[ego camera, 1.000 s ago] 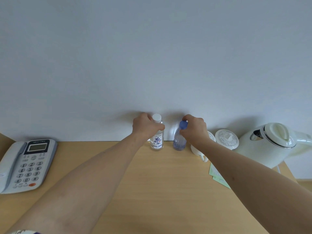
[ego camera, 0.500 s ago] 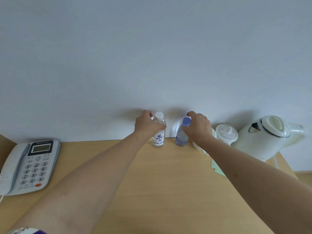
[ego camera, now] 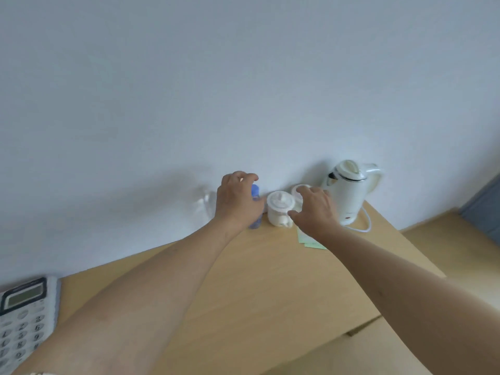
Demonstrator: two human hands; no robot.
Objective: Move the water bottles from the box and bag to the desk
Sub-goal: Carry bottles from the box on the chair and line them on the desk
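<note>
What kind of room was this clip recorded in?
Probably a hotel room or small office: a wooden desk against a plain wall holds a desk phone, an electric kettle and a lidded white cup.

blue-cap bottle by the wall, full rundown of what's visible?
The blue-cap bottle is a small clear plastic bottle with a bluish tint and a blue screw cap. It stands upright on the wooden desk close to the white wall, just left of a white lidded cup. The left hand covers most of its body from the front; whether the fingers actually grip it cannot be told. Only the cap, one edge and the base show. No label is legible.
</note>
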